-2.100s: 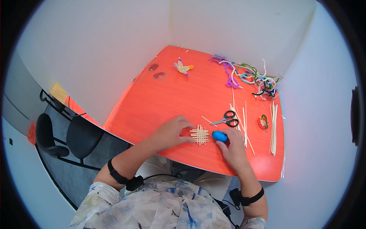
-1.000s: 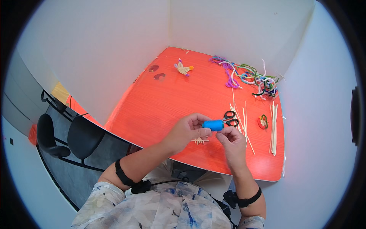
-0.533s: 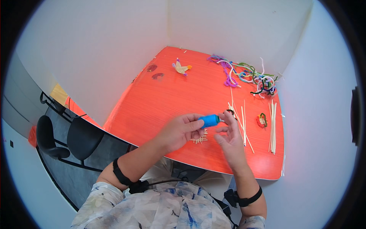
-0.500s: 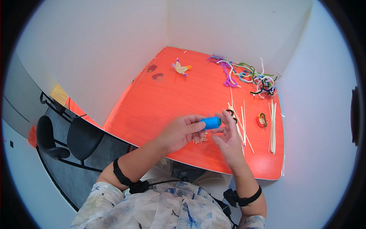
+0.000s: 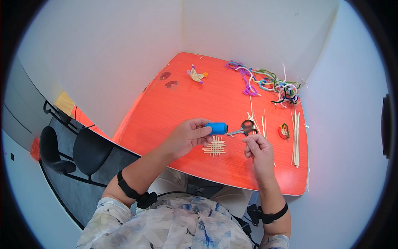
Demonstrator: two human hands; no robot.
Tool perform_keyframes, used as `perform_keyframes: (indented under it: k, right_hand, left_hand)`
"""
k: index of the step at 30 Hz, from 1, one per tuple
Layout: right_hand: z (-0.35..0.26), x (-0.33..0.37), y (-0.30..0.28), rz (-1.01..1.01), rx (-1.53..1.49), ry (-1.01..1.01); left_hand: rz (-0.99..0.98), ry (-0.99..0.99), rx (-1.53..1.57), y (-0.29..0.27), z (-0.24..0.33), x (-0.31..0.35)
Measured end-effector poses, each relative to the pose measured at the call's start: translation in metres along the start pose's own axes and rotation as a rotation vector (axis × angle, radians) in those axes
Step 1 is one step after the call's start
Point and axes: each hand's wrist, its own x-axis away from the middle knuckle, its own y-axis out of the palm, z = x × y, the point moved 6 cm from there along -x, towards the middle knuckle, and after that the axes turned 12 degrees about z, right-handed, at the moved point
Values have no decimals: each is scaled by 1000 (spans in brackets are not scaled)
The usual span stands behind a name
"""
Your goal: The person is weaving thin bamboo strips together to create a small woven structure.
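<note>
Blue thread spool [image 5: 216, 128] held beyond the crossed-stick lattice [image 5: 214, 147].
Left hand [image 5: 190, 137] grasps the spool; right hand [image 5: 261, 155] pinches, though on what I cannot tell. A light left hold should help any thread unwind smoothly.

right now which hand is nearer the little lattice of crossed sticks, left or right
Left. The left hand, holding the blue spool, is just up and left of the stick lattice in view; the right hand is off to the lattice's right, across a wider gap.
</note>
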Motion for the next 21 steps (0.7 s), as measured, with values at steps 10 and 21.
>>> perform_keyframes:
  k: [10, 21]
  right_hand:
    - [-10, -6, -14, 67, -425, 4]
    - [19, -6, -41, 193, -239, 68]
  left_hand:
    - [119, 146, -236, -26, 10, -12]
    - [57, 207, 517, -54, 28, -30]
